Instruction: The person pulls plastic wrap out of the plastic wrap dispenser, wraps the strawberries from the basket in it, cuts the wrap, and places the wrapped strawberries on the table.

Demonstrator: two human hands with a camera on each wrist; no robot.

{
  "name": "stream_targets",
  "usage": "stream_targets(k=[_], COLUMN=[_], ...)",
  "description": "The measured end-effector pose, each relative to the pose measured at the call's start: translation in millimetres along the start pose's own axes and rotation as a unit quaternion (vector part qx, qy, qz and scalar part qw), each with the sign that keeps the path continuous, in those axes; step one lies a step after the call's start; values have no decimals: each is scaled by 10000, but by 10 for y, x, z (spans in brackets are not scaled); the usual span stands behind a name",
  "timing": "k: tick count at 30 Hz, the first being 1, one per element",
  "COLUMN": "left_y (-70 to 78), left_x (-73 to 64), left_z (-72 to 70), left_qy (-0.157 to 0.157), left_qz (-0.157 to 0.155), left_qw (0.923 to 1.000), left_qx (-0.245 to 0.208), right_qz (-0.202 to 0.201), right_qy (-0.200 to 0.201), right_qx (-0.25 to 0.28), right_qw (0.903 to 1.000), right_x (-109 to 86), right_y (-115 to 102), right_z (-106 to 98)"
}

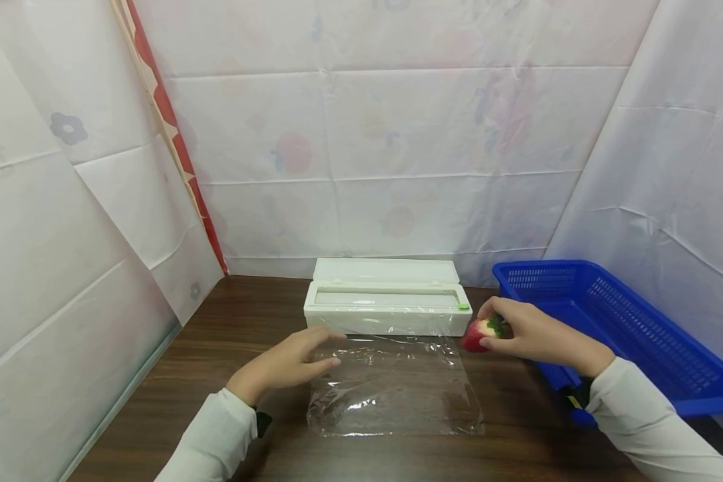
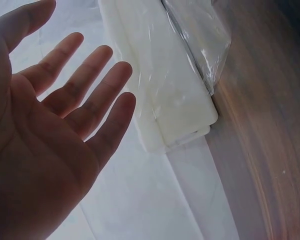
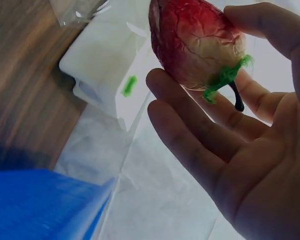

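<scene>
A red strawberry [image 1: 475, 335] with a pale top, green leaves and a dark stem is pinched between the thumb and fingers of my right hand [image 1: 527, 330], above the table just right of the film. The right wrist view shows the strawberry [image 3: 197, 42] up close. My left hand [image 1: 286, 361] hovers by the left edge of a clear plastic film [image 1: 397, 395], its fingers loosely spread and holding nothing. That film lies flat and wrinkled on the table, reaching back to a white cling film dispenser box [image 1: 385, 320] whose lid [image 1: 385, 270] stands raised.
A blue plastic basket [image 1: 657, 321] stands on the right, partly behind my right forearm. The dispenser carries a green slider [image 1: 462, 306] at its right end. Dark wood tabletop [image 1: 217, 355] lies beneath everything, with white patterned sheets [image 1: 397, 134] hanging behind and at both sides.
</scene>
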State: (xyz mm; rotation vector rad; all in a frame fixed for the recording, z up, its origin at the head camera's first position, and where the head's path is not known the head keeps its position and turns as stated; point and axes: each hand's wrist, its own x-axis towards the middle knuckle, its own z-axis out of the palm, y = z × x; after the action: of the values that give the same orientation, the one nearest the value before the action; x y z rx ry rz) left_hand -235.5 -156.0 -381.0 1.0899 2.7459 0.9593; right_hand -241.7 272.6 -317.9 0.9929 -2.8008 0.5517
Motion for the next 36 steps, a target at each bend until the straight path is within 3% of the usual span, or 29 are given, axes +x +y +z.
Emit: stream_targets(k=[13, 21, 31, 36], left_y=[62, 86, 143, 143], left_x=[69, 115, 154, 182], left_z=[69, 134, 218, 272], left_qy=[-82, -41, -323, -412], left_qz=[192, 442, 360, 487], left_qw=[9996, 9981, 9982, 9973], left_qx=[164, 420, 365, 358], right_qz=[-129, -441, -475, -221], right_qy=[89, 163, -23, -179], right_qx=[364, 723, 1227, 1727], right_qw=[9992, 9963, 9913, 9846], right_x=[64, 77, 136, 147], right_y=[-75, -101, -161, -192], right_z=[273, 429, 631, 709])
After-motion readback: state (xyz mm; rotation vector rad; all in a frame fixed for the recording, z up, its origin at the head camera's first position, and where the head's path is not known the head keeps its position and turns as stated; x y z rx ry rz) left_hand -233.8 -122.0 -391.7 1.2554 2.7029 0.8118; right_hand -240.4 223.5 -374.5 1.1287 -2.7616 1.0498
